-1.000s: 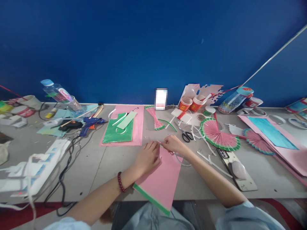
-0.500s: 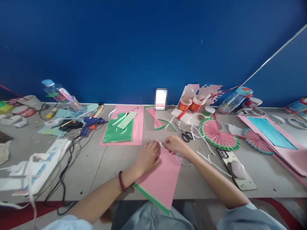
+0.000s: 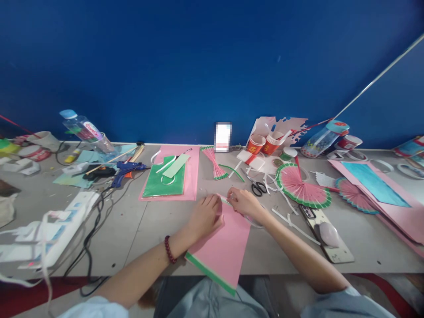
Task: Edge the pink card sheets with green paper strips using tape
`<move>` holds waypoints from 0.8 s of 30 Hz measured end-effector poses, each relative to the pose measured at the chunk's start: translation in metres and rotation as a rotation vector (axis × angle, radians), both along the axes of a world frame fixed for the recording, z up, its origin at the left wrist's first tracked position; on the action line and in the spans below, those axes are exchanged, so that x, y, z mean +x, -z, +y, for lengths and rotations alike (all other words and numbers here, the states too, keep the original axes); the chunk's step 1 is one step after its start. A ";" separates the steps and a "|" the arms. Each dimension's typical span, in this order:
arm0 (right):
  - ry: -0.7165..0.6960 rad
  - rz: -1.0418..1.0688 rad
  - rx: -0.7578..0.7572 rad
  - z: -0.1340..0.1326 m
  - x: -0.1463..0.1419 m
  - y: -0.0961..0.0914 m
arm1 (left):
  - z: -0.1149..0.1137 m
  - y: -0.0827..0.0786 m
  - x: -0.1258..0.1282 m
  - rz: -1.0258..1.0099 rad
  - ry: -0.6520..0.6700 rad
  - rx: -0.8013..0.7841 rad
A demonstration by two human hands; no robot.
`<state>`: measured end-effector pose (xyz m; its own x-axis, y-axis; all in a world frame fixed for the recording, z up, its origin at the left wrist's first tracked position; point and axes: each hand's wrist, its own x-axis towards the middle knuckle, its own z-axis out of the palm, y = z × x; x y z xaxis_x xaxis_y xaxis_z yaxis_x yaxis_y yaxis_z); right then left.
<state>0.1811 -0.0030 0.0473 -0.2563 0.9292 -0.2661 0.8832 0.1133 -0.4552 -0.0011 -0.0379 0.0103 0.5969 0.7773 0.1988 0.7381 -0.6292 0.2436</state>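
Pink sheet (image 3: 228,243) lay w/ green edge (image 3: 210,273) nearest wearer.
L hand (image 3: 204,217) rested on it, part-bent; R hand (image 3: 244,203) curled nr. far end; grips couldn't be told.

Head-worn view is taken from the near edge of a long grey table (image 3: 159,247), directed forward and down, bare left hand (image 3: 206,213) and bare right hand (image 3: 244,203) framed nearby, plain dark-blue wall (image 3: 198,66) beyond.

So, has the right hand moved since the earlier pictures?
Yes: the right hand has shifted slightly rightward, closer to the scissors, which lie where they were.
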 end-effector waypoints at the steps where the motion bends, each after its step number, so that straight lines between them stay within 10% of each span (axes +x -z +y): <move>1: 0.003 -0.008 0.008 -0.001 0.000 0.000 | 0.000 0.000 0.000 0.001 0.000 0.002; 24: 0.041 -0.002 -0.007 -0.016 0.020 0.004 | -0.001 -0.001 0.000 0.009 -0.014 0.003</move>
<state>0.2006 -0.0195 0.0434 -0.2174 0.9371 -0.2733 0.8880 0.0736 -0.4538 -0.0007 -0.0391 0.0108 0.5874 0.7852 0.1961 0.7493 -0.6192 0.2346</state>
